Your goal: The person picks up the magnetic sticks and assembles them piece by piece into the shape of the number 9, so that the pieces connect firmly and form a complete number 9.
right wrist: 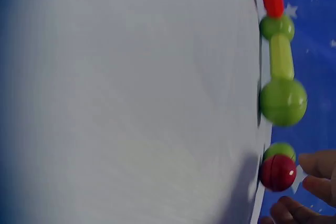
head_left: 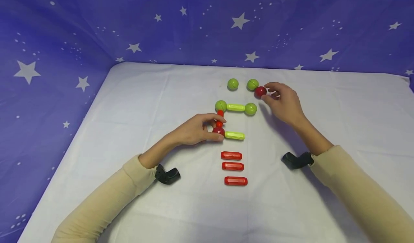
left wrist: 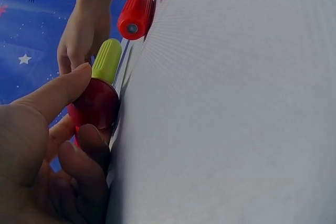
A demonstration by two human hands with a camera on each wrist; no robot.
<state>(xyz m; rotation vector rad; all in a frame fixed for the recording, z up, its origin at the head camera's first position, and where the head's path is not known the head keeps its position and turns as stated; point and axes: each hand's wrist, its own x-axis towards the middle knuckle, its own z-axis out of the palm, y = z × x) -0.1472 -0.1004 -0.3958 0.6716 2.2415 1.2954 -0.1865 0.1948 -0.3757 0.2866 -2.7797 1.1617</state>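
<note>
Item: red ball [head_left: 260, 91], on the white cloth [head_left: 161, 92] touching a green ball [head_left: 252, 84]; right hand [head_left: 284, 102] pinched it with curled fingertips. Left hand [head_left: 194, 131] gripped the structure's dark red ball [head_left: 218, 131] beside a lime rod [head_left: 234, 135]. Advised: lift cleanly, bracing the frame firmly.

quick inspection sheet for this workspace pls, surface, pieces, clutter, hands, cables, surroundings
surface: white cloth over the table, lightly creased
job's things: red ball joined to a red rod and a green rod; second red ball beside a green ball
clutter: three loose red rods; lone green ball; green rod with two green balls
hands: left hand pinches the first red ball; right hand touches the second
cables: nothing seen
surroundings: blue star backdrop
</note>
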